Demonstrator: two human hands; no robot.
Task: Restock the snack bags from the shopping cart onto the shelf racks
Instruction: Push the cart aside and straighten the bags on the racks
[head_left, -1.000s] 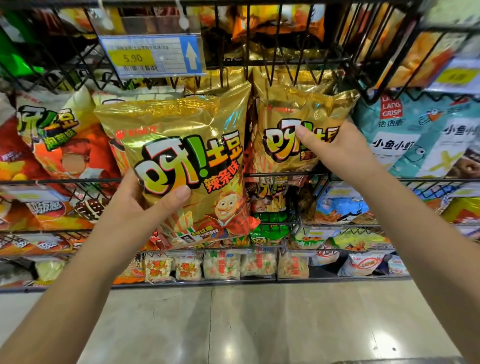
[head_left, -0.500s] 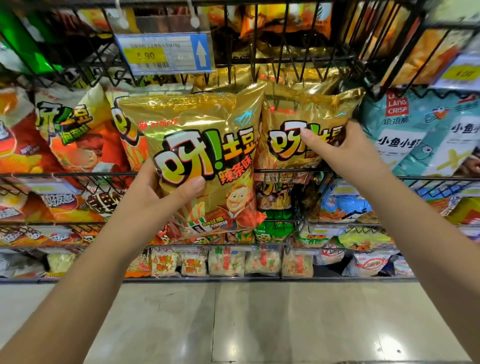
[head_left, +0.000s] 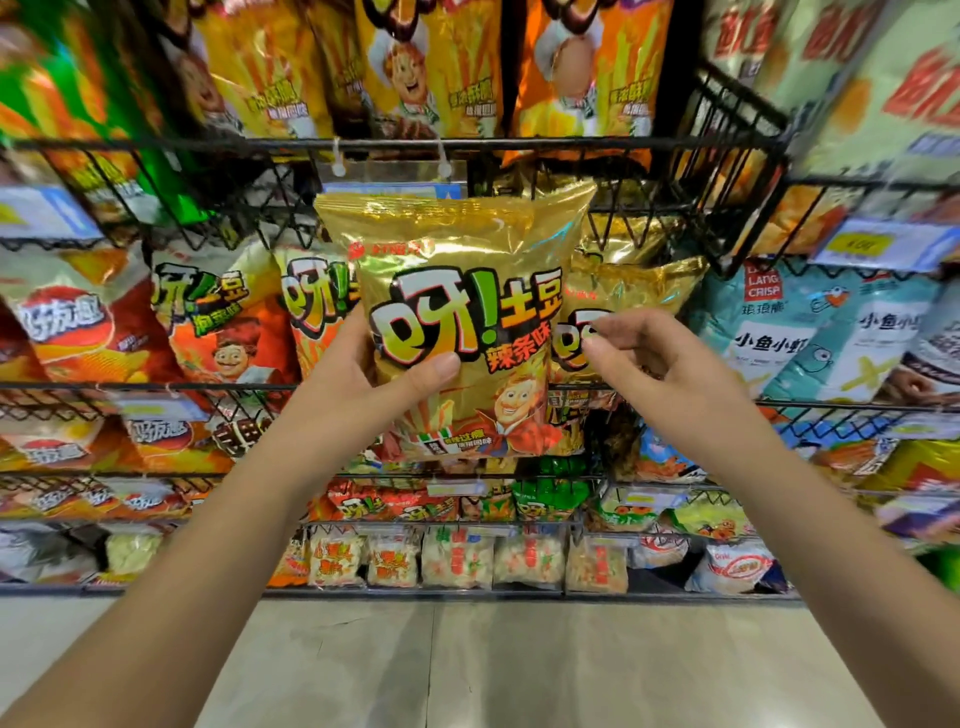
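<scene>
A gold snack bag (head_left: 462, 291) with a cartoon chef stands upright in front of the black wire shelf rack (head_left: 519, 144). My left hand (head_left: 374, 374) grips its lower left side, thumb across the front. Behind and to its right a second gold bag (head_left: 628, 291) of the same kind sits in the rack. My right hand (head_left: 660, 358) hovers just in front of that bag, fingers loosely curled and apart, holding nothing. The shopping cart is out of view.
Orange chef bags (head_left: 228, 332) fill the rack to the left, teal bags (head_left: 810, 332) to the right. More orange bags (head_left: 415, 67) hang in the rack above. Lower racks hold small snack packs (head_left: 457, 556). Beige floor tiles (head_left: 467, 665) lie below.
My left hand has carried the gold bag rightwards, over the front of the shelved gold bag. My right hand has let go of the shelved bag and drawn back. The view has tilted upward.
</scene>
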